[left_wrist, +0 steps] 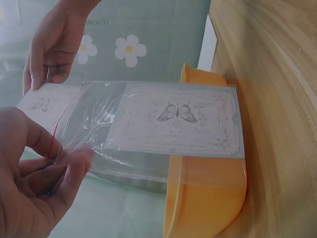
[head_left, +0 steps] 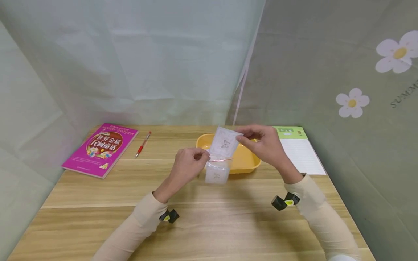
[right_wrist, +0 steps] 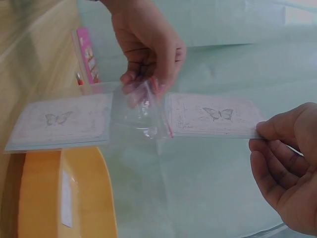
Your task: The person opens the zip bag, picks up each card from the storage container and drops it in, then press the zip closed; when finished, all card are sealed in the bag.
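- Here's the left sleeve (head_left: 134,224), long and pale cream, its cuff just behind the bare left hand (head_left: 187,165)!
- At that cuff, a blocky black left wrist camera (head_left: 173,216), yellow mark showing!
- Matching cream right sleeve (head_left: 326,217) behind the right hand (head_left: 264,145)!
- Another black right wrist camera (head_left: 279,203), yellow-marked too!

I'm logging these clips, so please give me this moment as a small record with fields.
left hand: pinches clear bag near its red line
right hand: holds butterfly card at one end
bag contents: another butterfly card
container: yellow tray, partly hidden in the head view
table, left side: purple book, red pen
table, right side: lined notepad
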`<state>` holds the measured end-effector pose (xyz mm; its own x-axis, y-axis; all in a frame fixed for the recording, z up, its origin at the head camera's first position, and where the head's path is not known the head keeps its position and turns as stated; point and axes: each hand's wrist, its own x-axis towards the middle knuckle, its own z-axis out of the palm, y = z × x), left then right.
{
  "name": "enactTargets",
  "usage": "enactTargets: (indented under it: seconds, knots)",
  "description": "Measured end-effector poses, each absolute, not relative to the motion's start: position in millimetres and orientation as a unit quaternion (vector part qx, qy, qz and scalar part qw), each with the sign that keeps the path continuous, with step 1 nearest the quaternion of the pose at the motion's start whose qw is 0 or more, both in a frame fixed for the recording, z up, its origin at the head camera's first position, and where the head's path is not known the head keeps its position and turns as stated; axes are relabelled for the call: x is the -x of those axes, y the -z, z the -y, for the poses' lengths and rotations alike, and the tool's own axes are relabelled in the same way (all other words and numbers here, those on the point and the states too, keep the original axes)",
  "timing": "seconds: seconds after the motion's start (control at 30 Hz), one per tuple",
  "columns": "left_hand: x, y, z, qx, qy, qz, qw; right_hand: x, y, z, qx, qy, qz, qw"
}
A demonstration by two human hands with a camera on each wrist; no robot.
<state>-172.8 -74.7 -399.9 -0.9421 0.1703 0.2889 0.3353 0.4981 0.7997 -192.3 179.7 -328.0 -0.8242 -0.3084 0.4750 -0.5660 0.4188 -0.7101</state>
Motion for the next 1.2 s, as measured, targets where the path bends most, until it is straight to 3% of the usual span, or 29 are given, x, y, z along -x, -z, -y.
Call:
enactTargets:
  seconds: [1.03,1.2]
  knots:
    - [172.2,395.5,72.1,0.126,0.469,0.87,0.081,184.6,358.3,-168.9,-0.279,-0.419,0.856,0.121]
    - [172.2,395.7,71.7,0.125,0.47,0.87,0.08,183.4,359.3,-168.8,-0.292,-0.416,0.849,0.142]
